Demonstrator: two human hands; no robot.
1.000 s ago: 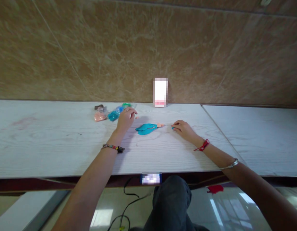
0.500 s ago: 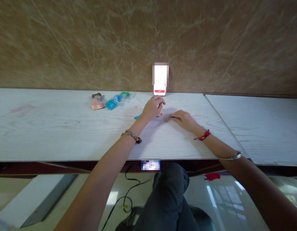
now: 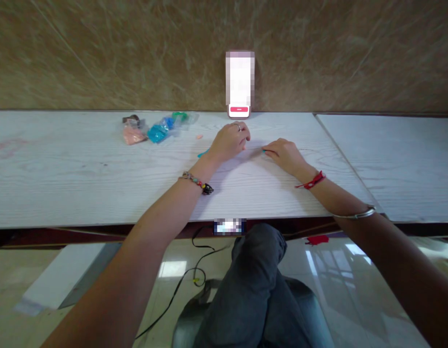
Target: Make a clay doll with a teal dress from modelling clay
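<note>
My left hand point(image 3: 229, 141) is over the white tabletop, its fingers curled and pointing right. A bit of pink shows at its fingertips, too small and covered to make out. A flat strip of blue clay point(image 3: 202, 153) sticks out from behind my left wrist, mostly hidden. To the right, my right hand point(image 3: 285, 153) rests low over the table with thumb and fingers pinched together. A small piece of blue clay point(image 3: 264, 151) peeks out between those fingertips. A small pink clay piece point(image 3: 199, 137) lies on the table left of my left hand.
Clear bags of pink clay point(image 3: 133, 134) and blue clay point(image 3: 157, 133) lie at the back left, near darker and green packets. A lit phone point(image 3: 239, 84) leans on the marble wall. Another screen point(image 3: 229, 226) is at the table's front edge point(image 3: 111, 225), above my knee.
The view has tipped downward, so the table and phone appear higher. Both hands stay nearly in place on the table, the right one still pinching the blue piece.
</note>
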